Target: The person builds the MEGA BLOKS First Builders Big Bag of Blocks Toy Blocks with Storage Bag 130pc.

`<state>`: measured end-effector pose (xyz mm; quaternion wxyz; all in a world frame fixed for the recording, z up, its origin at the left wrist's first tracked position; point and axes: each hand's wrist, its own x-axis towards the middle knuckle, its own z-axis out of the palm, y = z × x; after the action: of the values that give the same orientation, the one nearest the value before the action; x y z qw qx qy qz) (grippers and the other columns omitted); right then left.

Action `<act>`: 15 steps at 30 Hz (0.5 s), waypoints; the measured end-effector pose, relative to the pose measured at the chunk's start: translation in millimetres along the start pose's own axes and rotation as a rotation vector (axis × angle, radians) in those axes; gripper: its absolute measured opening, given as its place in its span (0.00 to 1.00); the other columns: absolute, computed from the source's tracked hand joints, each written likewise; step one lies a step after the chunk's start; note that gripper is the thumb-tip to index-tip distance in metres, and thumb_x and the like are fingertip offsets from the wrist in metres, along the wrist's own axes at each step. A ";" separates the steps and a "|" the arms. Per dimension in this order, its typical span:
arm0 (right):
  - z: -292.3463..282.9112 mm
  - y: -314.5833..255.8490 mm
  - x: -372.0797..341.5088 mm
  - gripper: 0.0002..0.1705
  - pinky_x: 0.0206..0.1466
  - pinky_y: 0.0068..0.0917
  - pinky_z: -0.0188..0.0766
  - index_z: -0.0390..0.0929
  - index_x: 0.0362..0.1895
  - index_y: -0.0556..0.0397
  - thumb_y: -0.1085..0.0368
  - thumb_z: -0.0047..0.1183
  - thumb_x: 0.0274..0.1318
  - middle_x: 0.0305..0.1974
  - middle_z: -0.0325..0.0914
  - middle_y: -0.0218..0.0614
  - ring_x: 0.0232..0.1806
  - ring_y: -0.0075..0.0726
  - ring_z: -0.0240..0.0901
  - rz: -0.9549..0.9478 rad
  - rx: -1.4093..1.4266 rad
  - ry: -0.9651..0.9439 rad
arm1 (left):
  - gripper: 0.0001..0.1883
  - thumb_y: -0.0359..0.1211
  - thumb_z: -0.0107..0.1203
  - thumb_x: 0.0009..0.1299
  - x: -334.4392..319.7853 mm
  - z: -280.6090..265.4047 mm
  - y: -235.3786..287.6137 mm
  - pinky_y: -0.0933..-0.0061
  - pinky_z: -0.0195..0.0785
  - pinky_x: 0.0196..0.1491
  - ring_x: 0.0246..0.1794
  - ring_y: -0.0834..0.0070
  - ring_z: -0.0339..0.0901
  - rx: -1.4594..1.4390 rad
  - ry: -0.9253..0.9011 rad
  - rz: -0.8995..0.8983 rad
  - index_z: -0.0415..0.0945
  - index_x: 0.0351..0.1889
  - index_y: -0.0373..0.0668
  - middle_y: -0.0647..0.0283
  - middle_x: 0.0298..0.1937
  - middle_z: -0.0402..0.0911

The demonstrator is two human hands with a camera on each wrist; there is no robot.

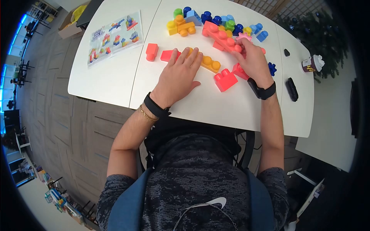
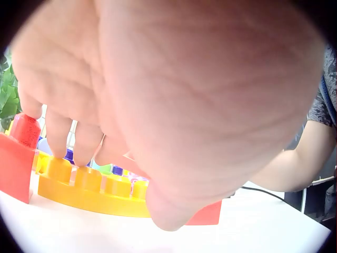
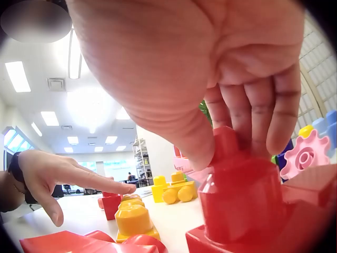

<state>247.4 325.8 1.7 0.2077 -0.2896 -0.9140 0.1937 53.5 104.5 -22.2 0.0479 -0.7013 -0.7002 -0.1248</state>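
My left hand [image 1: 178, 76] lies over a long yellow building block [image 1: 210, 64] with its fingers straight. In the left wrist view its fingertips rest on the studs of that yellow block [image 2: 95, 203], beside a red block [image 2: 15, 168]. A red block [image 1: 168, 56] shows partly from under the same fingers in the head view. My right hand [image 1: 255, 63] pinches the near end of a long red block [image 1: 220, 35] between thumb and fingers. In the right wrist view a red stud [image 3: 226, 145] stands between them. Two-stud red block [image 1: 226, 81] sits between both hands.
Yellow blocks [image 1: 181, 26], several blue blocks [image 1: 207, 17] and a pink gear [image 1: 243, 36] lie along the back. A picture sheet [image 1: 115, 38] lies at left, near a single red block [image 1: 152, 52]. At right are a black case [image 1: 291, 89] and a cup [image 1: 311, 64].
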 end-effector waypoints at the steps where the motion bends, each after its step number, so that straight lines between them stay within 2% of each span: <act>1: -0.4 -3.1 -0.6 0.18 0.46 0.40 0.82 0.82 0.55 0.57 0.65 0.68 0.64 0.43 0.89 0.46 0.44 0.51 0.87 -0.017 0.040 -0.003 | 0.47 0.46 0.72 0.70 -0.9 0.0 0.2 0.42 0.55 0.84 0.84 0.51 0.63 -0.001 -0.002 -0.001 0.62 0.82 0.38 0.47 0.82 0.67; 6: 0.6 -6.1 -1.1 0.17 0.47 0.38 0.81 0.82 0.54 0.57 0.67 0.67 0.64 0.42 0.89 0.45 0.44 0.50 0.87 -0.020 0.009 -0.019 | 0.46 0.48 0.71 0.71 -5.2 -2.0 3.1 0.44 0.52 0.85 0.84 0.57 0.64 0.028 -0.050 -0.016 0.63 0.82 0.40 0.51 0.80 0.71; 10: 1.0 3.5 -1.4 0.17 0.48 0.38 0.81 0.82 0.54 0.57 0.67 0.67 0.63 0.43 0.89 0.45 0.44 0.49 0.87 0.009 -0.028 -0.080 | 0.44 0.47 0.72 0.70 -8.7 -5.7 5.6 0.45 0.53 0.85 0.83 0.57 0.66 0.037 -0.062 -0.033 0.66 0.81 0.40 0.52 0.79 0.73; 15: -3.8 7.6 -9.8 0.18 0.49 0.38 0.82 0.81 0.54 0.60 0.68 0.67 0.62 0.43 0.88 0.46 0.44 0.50 0.87 0.061 -0.069 -0.078 | 0.42 0.46 0.73 0.69 -12.0 -8.2 9.1 0.47 0.57 0.82 0.80 0.58 0.68 0.052 -0.049 -0.063 0.70 0.78 0.42 0.53 0.76 0.75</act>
<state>260.0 326.4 -1.4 0.1557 -0.3165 -0.9184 0.1792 61.7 90.7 -16.2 0.0452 -0.6803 -0.7259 -0.0907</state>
